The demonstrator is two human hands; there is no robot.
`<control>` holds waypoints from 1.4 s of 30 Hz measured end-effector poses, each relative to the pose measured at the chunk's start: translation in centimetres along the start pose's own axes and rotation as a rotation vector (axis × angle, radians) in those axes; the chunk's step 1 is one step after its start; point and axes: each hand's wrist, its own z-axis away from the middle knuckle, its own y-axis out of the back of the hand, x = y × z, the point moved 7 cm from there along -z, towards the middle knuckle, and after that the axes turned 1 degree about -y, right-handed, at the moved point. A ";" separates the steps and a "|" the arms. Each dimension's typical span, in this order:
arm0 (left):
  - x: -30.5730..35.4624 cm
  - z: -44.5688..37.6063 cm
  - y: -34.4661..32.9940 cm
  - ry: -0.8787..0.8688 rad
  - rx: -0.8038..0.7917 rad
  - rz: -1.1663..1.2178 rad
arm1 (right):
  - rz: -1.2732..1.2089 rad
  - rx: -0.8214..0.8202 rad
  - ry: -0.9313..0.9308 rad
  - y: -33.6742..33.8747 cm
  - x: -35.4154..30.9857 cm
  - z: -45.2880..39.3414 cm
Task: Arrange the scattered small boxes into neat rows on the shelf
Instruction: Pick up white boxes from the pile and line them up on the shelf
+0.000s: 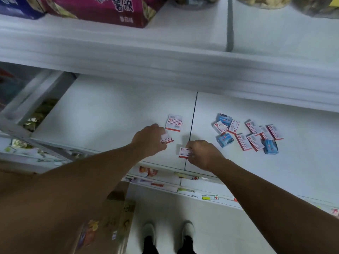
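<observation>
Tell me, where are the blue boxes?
In the head view, the blue boxes sit on the right side of the shelf, mixed into the scattered pile of red-and-white boxes, right of the right hand.

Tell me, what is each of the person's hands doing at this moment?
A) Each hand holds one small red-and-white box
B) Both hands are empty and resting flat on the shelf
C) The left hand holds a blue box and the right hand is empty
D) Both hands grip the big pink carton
A: the left hand pinches a red-and-white box, and the right hand holds another red-and-white box, both over the shelf.
</observation>
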 end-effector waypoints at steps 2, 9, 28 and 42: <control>-0.2 -1.3 -0.7 -0.054 -0.023 -0.006 | -0.009 0.005 -0.038 -0.5 0.1 0.0; 0.3 -4.1 -2.2 -0.162 -0.059 -0.033 | -0.039 0.003 -0.129 -2.2 -0.6 0.6; -1.8 -2.7 -3.6 -0.148 0.126 0.125 | -0.053 0.047 -0.113 -2.5 -2.5 -0.5; -6.4 1.9 -4.6 0.025 0.200 0.307 | 0.065 0.109 -0.072 -3.2 -5.7 -2.2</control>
